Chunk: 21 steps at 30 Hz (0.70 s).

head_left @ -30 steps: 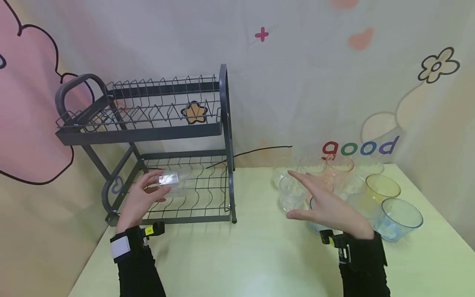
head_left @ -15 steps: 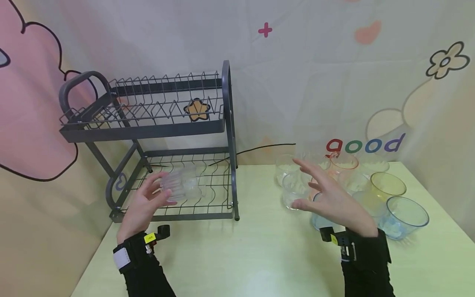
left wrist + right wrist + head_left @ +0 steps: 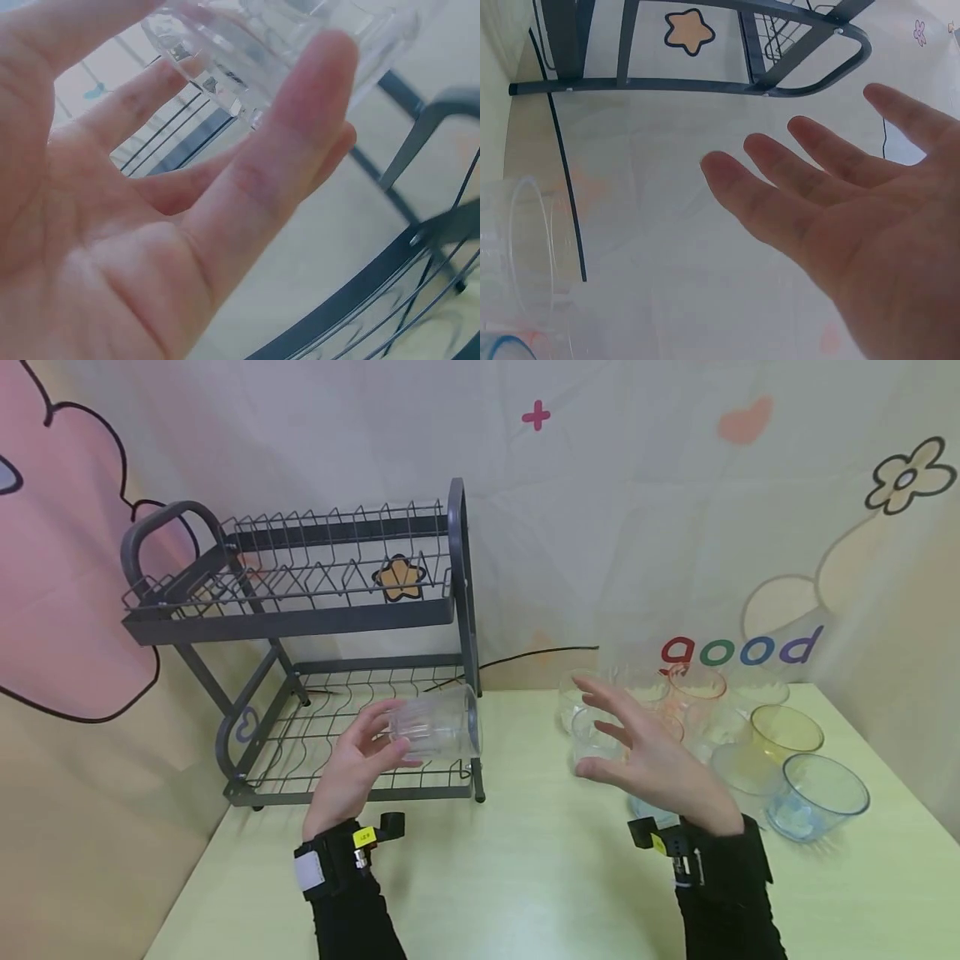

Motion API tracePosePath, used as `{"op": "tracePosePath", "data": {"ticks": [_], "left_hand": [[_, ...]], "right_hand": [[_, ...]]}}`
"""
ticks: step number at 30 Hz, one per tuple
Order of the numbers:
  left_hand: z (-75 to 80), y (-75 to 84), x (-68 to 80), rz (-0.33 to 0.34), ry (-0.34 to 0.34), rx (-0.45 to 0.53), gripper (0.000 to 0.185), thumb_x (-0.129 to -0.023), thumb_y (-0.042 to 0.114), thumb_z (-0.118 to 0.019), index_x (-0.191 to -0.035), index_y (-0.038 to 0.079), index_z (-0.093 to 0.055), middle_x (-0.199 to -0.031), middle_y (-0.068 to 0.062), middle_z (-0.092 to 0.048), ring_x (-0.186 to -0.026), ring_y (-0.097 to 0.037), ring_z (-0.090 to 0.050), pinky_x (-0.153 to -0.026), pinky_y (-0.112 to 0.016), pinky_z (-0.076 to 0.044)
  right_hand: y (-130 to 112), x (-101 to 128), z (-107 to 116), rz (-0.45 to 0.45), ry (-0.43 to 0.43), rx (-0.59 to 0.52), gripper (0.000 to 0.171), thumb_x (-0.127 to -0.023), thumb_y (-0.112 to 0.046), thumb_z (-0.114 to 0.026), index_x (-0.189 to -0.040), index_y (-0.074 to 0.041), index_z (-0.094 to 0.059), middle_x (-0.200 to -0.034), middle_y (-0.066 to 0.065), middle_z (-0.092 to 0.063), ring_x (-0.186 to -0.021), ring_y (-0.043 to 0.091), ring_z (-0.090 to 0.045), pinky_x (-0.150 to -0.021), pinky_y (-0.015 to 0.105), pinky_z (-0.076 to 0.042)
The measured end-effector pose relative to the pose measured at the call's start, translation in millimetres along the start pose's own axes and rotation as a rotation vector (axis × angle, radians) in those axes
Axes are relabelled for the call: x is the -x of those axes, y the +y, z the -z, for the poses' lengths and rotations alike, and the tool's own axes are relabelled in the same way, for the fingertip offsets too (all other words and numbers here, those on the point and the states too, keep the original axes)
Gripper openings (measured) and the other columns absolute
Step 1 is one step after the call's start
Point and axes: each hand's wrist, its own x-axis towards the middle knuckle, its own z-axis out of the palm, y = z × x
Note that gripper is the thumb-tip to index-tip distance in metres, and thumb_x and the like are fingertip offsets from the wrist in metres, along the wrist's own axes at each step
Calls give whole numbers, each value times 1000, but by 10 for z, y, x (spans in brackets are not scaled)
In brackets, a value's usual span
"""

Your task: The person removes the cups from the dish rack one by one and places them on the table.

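Two hands up over the counter, one loaded, one free. Left hand grips a clear ribbed cup by its base end, fingers and thumb curled round it; left wrist view confirms it, fingers wrapped across the cup's bottom.

Cup lies on its side in the air. Long axis roughly level, running left to right: base toward the left palm, open mouth pointing right toward the other hand. It sits just in front of the right front post of the dish rack, above the edge of the lower tier, not resting on any wire as far as the head view shows.

Right hand is released, fingers spread and straight, palm turned left, holding nothing. It hovers above the near side of a cluster of clear and tinted bowls and cups at the counter's right. A clear gap of bare counter separates it from the held cup.

Nearer hand to the cup: the left, already on it. Cup's mouth lies to the right hand's left, at about the same height. Rack's lower tier lies to the left of and behind the cup.
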Motion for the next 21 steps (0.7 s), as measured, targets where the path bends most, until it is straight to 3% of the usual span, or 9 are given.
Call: {"op": "tracePosePath", "data": {"ticks": [10,21], "left_hand": [[-401,-20,-164,-28,-113,81,59,-92,4,-67,-144,6,-41,-140,-20,-43,-114,-36,-56,-86,-51,-54],[-614,-52,-275,-55,-173,105,55,-91,7,-69,-141,10,-47,-140,-18,-44,-115,-39,-55,-83,-56,-53]], "right_hand": [[-39,-90,-154,-37,-27,32,97,-82,-30,-81,-156,-28,-20,-158,0,-24,-140,31,-32,-104,52,-41],[-73,-192,-279,-9,7,-18,108,-76,-29,-86,-156,-32,-15,-159,-4,-20,-139,27,-34,-101,46,-45]]}}
